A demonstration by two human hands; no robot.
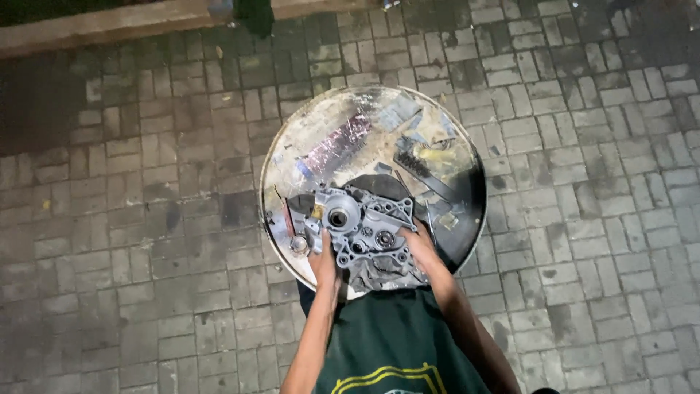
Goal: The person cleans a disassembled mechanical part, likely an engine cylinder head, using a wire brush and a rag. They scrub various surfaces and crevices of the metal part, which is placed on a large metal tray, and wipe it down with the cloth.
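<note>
One engine casing (362,232) gripped by two hands, left hand (325,257) and right hand (421,246).

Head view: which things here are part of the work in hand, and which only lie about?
In hand:
- grey metal engine casing
- left hand
- right hand
- round drum top

Lying about:
- dark brush
- small scraps
- paving bricks

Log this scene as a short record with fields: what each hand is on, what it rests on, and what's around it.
Setting: brick-paved ground, seen from above
Work surface: round metal tray, dirty and shiny
Main item: grey cast metal engine casing with round bores, lying on the tray
Left hand: gripping the casing's near left edge
Right hand: gripping the casing's near right edge
Also on tray: dark flat strips, small scraps
Clothing: dark green shirt
</note>
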